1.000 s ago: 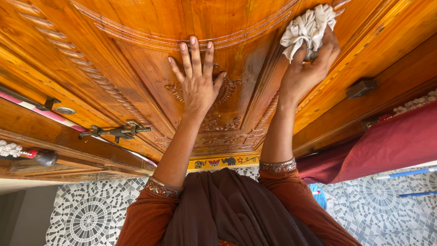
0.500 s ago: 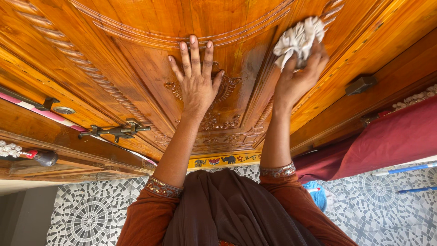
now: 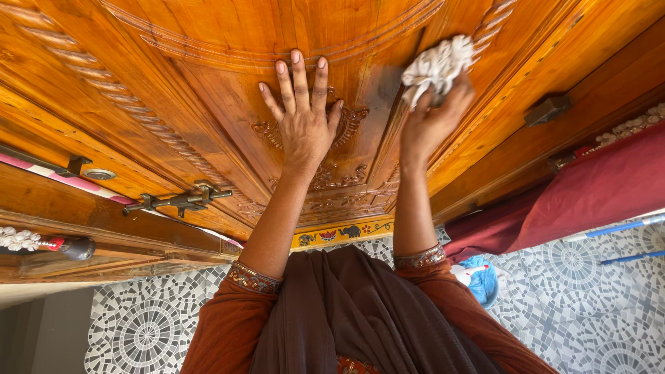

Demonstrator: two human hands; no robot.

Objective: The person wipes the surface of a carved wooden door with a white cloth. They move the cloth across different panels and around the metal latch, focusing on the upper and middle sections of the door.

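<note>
Crumpled white cloth (image 3: 436, 66), bunched in the right hand (image 3: 429, 121) against the carved wooden door (image 3: 208, 83) beside the flat, splayed left hand (image 3: 303, 125), could snag on raised carvings.

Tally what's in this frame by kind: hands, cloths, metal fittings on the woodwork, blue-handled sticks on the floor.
Hands: 2, the left hand flat on the carved wooden door, the right hand gripping the cloth
Cloths: 1, a crumpled white cloth
Metal fittings: 1, a sliding bolt
Blue-handled sticks: 2
Total: 6
</note>
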